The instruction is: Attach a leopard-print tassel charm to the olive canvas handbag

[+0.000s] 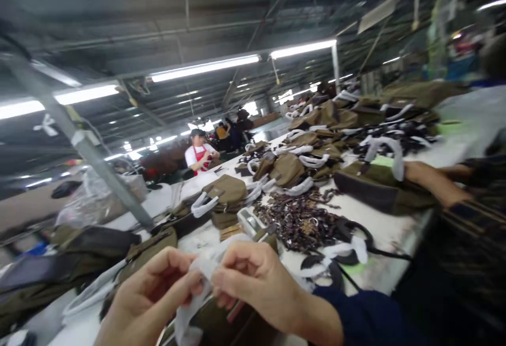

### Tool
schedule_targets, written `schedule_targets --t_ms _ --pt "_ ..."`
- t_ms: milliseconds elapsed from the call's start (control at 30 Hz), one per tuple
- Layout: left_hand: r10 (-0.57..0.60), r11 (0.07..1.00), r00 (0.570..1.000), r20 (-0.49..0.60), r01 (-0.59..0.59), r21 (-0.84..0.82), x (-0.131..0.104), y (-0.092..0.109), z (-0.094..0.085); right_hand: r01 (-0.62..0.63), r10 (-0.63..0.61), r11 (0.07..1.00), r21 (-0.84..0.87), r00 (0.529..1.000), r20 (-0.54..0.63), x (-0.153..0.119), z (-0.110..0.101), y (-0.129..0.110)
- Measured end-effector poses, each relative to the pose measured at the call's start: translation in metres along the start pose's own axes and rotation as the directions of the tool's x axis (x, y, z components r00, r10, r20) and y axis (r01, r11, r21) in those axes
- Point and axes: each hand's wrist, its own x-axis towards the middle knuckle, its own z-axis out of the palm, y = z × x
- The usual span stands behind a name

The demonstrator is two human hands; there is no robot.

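Note:
Both my hands pinch a thin white wrapping strip at the bottom middle of the head view. My left hand (152, 296) has thumb and fingers closed on one side of the white wrapping strip (185, 317). Close beside it, my right hand (263, 285) grips the same strip, its fingers curled in. An end of the strip hangs down under my left fingers. Below my hands lies an olive-brown bag (233, 327), mostly hidden by them. Whether the strip goes round the bag's handle I cannot tell.
Olive bags (225, 190) with white-wrapped handles crowd the long white table (389, 240). A heap of dark straps with metal rings (304, 222) lies ahead. At right, a co-worker's arm (438, 182) reaches to a bag. A slanted metal post (106, 166) stands left; another person (200, 153) stands beyond.

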Motion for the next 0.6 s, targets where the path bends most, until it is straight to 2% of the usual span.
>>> schedule_targets --t_ms 67,233,367,467,600 --pt "0.005 1.000 1.000 0.014 -0.006 0.023 -0.002 0.007 0.001 0.023 -0.023 0.999 -0.042 1.000 0.008 -0.002 -0.003 -0.002" --pt "0.050 0.999 0.999 -0.004 -0.050 0.001 -0.003 0.017 0.016 0.032 -0.034 0.993 -0.114 0.999 -0.018 -0.007 0.002 -0.004" --pt "0.074 0.997 0.997 0.000 -0.074 0.035 -0.005 0.016 0.018 0.040 -0.045 0.991 -0.127 0.998 -0.039 -0.009 0.005 -0.005" --pt "0.132 0.989 0.991 -0.004 -0.132 0.071 -0.003 0.011 0.019 0.037 -0.044 0.990 -0.137 0.998 -0.052 -0.010 0.006 -0.006" --pt "0.182 0.982 0.983 -0.014 -0.181 0.052 -0.002 0.005 0.021 0.040 -0.055 0.981 -0.191 0.996 -0.074 -0.007 0.010 -0.007"
